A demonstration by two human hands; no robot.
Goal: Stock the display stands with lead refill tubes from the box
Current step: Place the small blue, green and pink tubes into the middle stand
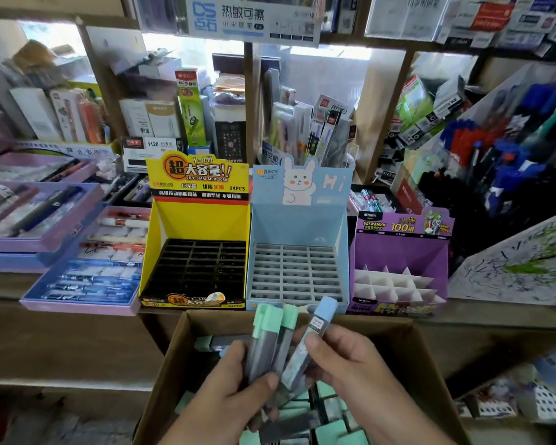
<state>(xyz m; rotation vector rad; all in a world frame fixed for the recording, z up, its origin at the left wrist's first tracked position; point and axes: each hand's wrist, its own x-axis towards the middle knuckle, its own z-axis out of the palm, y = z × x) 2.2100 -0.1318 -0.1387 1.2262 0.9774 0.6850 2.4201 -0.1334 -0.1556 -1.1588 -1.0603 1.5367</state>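
Lead refill tubes [268,342], slim dark plastic with mint-green caps, fan out of the left hand [235,390]'s curled grip above the cardboard box [174,364], and the right hand [350,364] pinches a blue-capped tube [315,335] beside them. Just past the box's far rim, three printed card stands share the tabletop [61,335]: the yellow stand [199,226] has a black grid, the blue stand [299,226] has grey slots, and the purple stand [398,252] has white triangular cells.

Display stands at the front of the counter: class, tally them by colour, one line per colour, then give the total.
Yellow display stand: 1
Light blue display stand: 1
Purple display stand: 1
Total: 3
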